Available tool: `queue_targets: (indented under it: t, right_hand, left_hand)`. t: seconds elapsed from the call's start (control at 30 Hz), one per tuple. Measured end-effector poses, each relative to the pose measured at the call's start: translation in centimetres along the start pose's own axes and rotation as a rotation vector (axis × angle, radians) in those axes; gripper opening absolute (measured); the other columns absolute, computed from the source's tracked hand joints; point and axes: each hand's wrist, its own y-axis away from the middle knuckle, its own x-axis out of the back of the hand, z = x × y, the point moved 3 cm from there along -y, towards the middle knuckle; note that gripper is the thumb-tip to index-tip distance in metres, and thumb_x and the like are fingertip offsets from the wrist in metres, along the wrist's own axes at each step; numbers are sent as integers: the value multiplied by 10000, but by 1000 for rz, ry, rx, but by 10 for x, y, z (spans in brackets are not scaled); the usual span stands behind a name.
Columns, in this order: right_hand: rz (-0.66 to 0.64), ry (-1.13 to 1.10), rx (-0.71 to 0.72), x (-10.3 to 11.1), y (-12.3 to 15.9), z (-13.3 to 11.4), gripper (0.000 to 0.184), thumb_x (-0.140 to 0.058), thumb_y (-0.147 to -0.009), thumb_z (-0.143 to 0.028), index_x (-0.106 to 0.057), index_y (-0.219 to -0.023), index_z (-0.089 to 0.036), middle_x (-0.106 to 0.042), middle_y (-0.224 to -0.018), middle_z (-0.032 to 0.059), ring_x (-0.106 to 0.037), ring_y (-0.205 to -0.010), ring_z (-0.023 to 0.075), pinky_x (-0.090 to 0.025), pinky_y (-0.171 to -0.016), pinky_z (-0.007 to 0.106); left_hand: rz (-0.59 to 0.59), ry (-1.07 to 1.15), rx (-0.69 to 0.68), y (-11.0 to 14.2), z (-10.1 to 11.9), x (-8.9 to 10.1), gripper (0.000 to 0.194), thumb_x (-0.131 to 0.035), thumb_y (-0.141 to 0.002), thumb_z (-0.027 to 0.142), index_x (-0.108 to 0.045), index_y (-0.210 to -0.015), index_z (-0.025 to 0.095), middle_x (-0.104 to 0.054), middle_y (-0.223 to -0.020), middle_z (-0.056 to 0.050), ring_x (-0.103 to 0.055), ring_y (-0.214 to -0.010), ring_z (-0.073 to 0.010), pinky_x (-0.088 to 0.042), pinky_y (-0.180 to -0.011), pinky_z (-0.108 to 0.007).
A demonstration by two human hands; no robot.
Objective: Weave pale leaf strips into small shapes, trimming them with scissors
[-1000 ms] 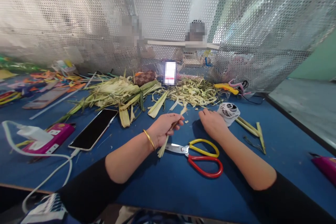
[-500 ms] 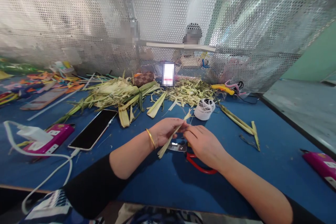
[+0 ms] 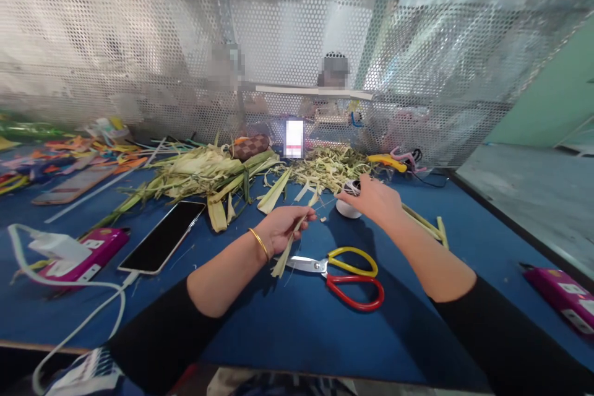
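Note:
My left hand is closed on a pale strip of corn husk, which slants down past the palm. A fine white thread runs from my left fingertips toward my right hand. My right fingers curl over the top of a white spool of thread and partly hide it. Below my hands lie scissors with one yellow and one red handle, blades pointing left; the husk strip hangs by their tip.
Behind are a heap of corn husks and a pile of husk scraps. To the left lie a black-screened phone and a purple power strip with a white cable. A perforated metal screen stands across the back.
My right hand has moved away from my left hand, up and right onto the thread spool. The scissors, partly covered before, now show fully. My left hand still holds the husk strip.

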Motion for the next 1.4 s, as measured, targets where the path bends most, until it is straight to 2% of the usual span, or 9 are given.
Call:
queue_targets:
  t: [0.17,0.4,0.57,0.7,0.77,0.97,1.07,1.27,1.4]
  right_hand:
    - [-68,14,9,4,-2,22,463,-475,-808,-547,-586,-1046,-165,-667,-979,146,-638,-900,309,-440,-662,344]
    - [-112,-27,49,-4,1,81,534,-539,-778,-460,-517,-1260,-232,-618,-1062,111,-622,-909,268,-448,-713,327]
    - [232,-137,212,8,49,54,548,-601,-768,-424,-532,-1228,-134,-550,-1204,175,-493,-1145,336,-395,-926,420]
    - [-318,-388,588,-5,103,6,436,-582,-762,-250,-564,-1194,-195,-619,-1056,91,-599,-921,219,-468,-782,310]
    - [-374,-352,589,-10,120,-3,574,-542,-718,-140,-504,-1291,-140,-603,-1102,131,-579,-989,247,-456,-834,336]
    - [-522,-371,398,-15,133,13,781,-487,-667,-54,-370,-1426,-197,-609,-1200,135,-607,-1028,273,-462,-835,351]
    - [-638,-603,173,-9,134,30,626,-530,-713,-133,-489,-1333,-209,-642,-1162,88,-604,-1044,252,-464,-874,337]
    - [-815,-1115,-205,-2,141,49,653,-709,-680,-456,-504,-1255,-226,-563,-713,-23,-525,-554,108,-431,-443,200]
    - [-855,-1411,-342,-5,144,46,617,-764,-614,-500,-528,-1124,-243,-546,-736,-34,-508,-523,83,-469,-436,199]
  left_hand:
    - [17,0,7,-5,2,5,178,-494,-883,135,-555,-719,102,-549,-659,-6,-428,-436,-19,-233,-322,-114]
    - [7,-1,50,-8,-3,3,176,-494,-884,114,-556,-720,98,-546,-642,-4,-418,-428,-13,-268,-349,-112]
    - [17,7,58,-10,-3,4,163,-517,-879,116,-561,-724,98,-549,-634,-3,-418,-432,-15,-274,-353,-112]
    - [27,16,58,-12,-2,6,196,-481,-899,118,-563,-722,94,-553,-645,-6,-420,-439,-14,-277,-353,-112]
    - [29,15,59,-12,-2,6,204,-475,-903,119,-562,-720,91,-552,-648,-6,-425,-442,-13,-278,-353,-112]
    - [27,2,48,-10,-2,5,195,-475,-900,112,-563,-727,92,-558,-660,-10,-425,-439,-12,-277,-350,-115]
    - [32,-5,23,-8,0,5,193,-477,-897,117,-568,-729,93,-560,-660,-11,-423,-437,-16,-272,-347,-123]
    - [49,-13,-20,-6,2,5,177,-509,-883,146,-570,-722,104,-556,-656,-4,-432,-449,-22,-295,-363,-126]
    - [50,-17,-27,-4,2,5,156,-525,-869,147,-573,-727,104,-556,-653,-2,-441,-456,-27,-304,-369,-129]
